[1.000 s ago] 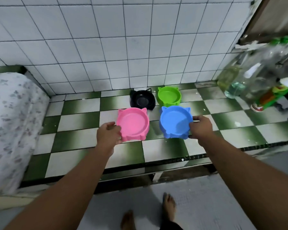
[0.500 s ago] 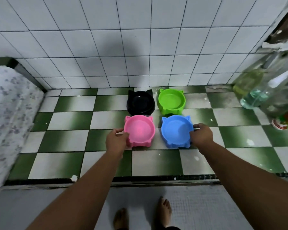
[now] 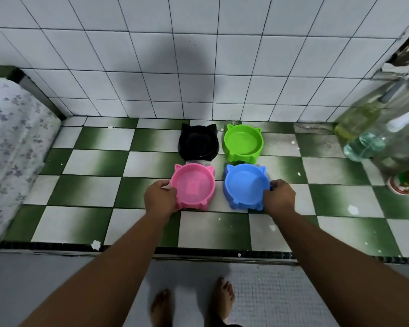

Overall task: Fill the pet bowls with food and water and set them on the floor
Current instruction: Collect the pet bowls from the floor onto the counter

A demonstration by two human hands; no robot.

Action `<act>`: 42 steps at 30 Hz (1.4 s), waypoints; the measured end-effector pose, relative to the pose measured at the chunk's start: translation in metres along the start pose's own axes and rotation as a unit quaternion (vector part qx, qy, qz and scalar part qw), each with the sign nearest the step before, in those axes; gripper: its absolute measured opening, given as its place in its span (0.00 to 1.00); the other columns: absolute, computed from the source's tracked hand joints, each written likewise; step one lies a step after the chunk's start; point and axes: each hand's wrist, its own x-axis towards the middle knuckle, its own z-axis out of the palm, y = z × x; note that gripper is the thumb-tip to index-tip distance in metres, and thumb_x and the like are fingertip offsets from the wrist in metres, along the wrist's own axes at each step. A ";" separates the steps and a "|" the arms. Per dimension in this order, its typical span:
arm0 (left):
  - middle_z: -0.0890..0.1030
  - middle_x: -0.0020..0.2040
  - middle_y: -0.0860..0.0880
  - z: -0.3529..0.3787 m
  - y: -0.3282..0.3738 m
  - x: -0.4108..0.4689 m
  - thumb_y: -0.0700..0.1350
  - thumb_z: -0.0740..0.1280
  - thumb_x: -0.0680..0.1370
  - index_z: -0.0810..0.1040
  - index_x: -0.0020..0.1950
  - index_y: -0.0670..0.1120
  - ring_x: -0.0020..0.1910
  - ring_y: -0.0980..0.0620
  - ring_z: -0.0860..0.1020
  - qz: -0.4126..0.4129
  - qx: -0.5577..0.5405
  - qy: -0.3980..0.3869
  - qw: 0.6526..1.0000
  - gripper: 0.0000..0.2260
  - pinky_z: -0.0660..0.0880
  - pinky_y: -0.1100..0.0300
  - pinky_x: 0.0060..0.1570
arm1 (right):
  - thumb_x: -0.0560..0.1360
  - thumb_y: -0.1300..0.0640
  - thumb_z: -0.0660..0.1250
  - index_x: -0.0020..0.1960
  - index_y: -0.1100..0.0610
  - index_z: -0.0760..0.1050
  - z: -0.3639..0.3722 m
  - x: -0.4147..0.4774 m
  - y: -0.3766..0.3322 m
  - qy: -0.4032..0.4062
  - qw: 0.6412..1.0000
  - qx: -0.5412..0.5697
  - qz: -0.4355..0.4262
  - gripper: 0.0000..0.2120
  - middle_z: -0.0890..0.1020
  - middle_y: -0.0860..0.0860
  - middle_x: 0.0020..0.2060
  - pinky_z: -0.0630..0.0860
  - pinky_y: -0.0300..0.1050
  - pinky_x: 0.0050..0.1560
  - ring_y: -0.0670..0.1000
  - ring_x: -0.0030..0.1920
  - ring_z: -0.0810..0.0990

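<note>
Fingers [image 3: 164, 184] of the left hand [image 3: 159, 200] are curled on the left rim of the pink bowl [image 3: 194, 182]; the blue bowl [image 3: 246, 185] is gripped at its right rim by the right hand [image 3: 280, 197]. Both bowls are set flat on the checkered ledge [image 3: 92, 161], side by side, not touching, midway between front and back edges. A black bowl [image 3: 197, 142] and a green bowl [image 3: 243, 141] are placed just behind, at the back edge. Bottles [image 3: 364, 142] are seen at the right edge.
</note>
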 end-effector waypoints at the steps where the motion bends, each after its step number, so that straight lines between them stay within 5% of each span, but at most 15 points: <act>1: 0.83 0.58 0.41 0.001 -0.001 0.000 0.35 0.70 0.78 0.76 0.70 0.43 0.33 0.45 0.86 0.004 0.005 -0.001 1.000 0.20 0.83 0.52 0.30 | 0.74 0.66 0.64 0.57 0.63 0.78 0.000 0.000 0.001 -0.002 1.000 -0.005 -0.003 0.13 0.83 0.59 0.50 0.72 0.43 0.47 0.56 0.45 0.78; 8: 0.81 0.58 0.45 -0.008 0.009 -0.005 0.47 0.71 0.79 0.76 0.69 0.47 0.37 0.48 0.86 0.021 0.039 0.027 0.999 0.18 0.85 0.51 0.39 | 0.72 0.60 0.69 0.61 0.65 0.74 -0.004 0.001 0.005 0.024 0.999 -0.005 -0.042 0.19 0.81 0.61 0.51 0.76 0.49 0.49 0.61 0.50 0.80; 11: 0.82 0.57 0.47 -0.016 0.017 -0.008 0.50 0.69 0.79 0.77 0.66 0.47 0.49 0.49 0.82 0.048 0.051 0.058 0.996 0.16 0.80 0.53 0.51 | 0.70 0.61 0.70 0.61 0.67 0.73 -0.005 0.001 0.000 0.063 0.989 -0.010 -0.135 0.21 0.79 0.64 0.54 0.75 0.55 0.57 0.64 0.56 0.77; 15: 0.81 0.50 0.50 -0.029 0.030 -0.015 0.49 0.69 0.80 0.77 0.67 0.46 0.50 0.51 0.79 0.090 0.037 0.066 0.993 0.16 0.76 0.55 0.54 | 0.71 0.64 0.70 0.61 0.68 0.73 0.000 -0.009 -0.024 0.067 0.965 -0.015 -0.251 0.19 0.76 0.65 0.55 0.69 0.52 0.60 0.64 0.58 0.74; 21: 0.81 0.50 0.51 -0.082 0.032 -0.025 0.51 0.69 0.79 0.79 0.65 0.49 0.50 0.50 0.80 0.132 -0.007 0.083 0.988 0.16 0.74 0.58 0.52 | 0.72 0.57 0.68 0.64 0.66 0.72 0.040 -0.060 -0.084 -0.049 0.932 0.016 -0.359 0.23 0.76 0.62 0.59 0.66 0.44 0.63 0.60 0.60 0.74; 26: 0.78 0.44 0.54 -0.173 -0.010 -0.040 0.51 0.70 0.79 0.79 0.63 0.48 0.48 0.51 0.78 0.134 -0.046 0.136 0.981 0.14 0.72 0.58 0.50 | 0.75 0.57 0.69 0.68 0.61 0.72 0.097 -0.142 -0.143 -0.149 0.903 -0.008 -0.404 0.23 0.77 0.57 0.63 0.72 0.50 0.67 0.56 0.63 0.76; 32: 0.80 0.46 0.51 -0.307 -0.109 -0.078 0.51 0.70 0.80 0.81 0.60 0.49 0.43 0.54 0.79 0.092 -0.100 0.219 0.966 0.11 0.74 0.62 0.42 | 0.76 0.55 0.70 0.66 0.59 0.72 0.178 -0.285 -0.177 -0.247 0.855 -0.012 -0.456 0.21 0.78 0.54 0.59 0.73 0.46 0.60 0.52 0.59 0.76; 36: 0.80 0.42 0.54 -0.397 -0.187 -0.109 0.49 0.70 0.79 0.80 0.57 0.50 0.40 0.55 0.78 0.052 -0.152 0.281 0.946 0.08 0.72 0.67 0.38 | 0.76 0.54 0.69 0.67 0.57 0.71 0.230 -0.389 -0.189 -0.325 0.817 -0.006 -0.476 0.22 0.78 0.53 0.59 0.77 0.54 0.62 0.52 0.59 0.77; 42: 0.81 0.45 0.53 -0.504 -0.293 -0.146 0.47 0.70 0.79 0.80 0.55 0.50 0.42 0.54 0.79 -0.008 -0.213 0.358 0.909 0.06 0.75 0.61 0.48 | 0.77 0.54 0.69 0.70 0.57 0.71 0.300 -0.526 -0.207 -0.412 0.752 -0.039 -0.513 0.22 0.78 0.52 0.61 0.73 0.45 0.63 0.50 0.62 0.76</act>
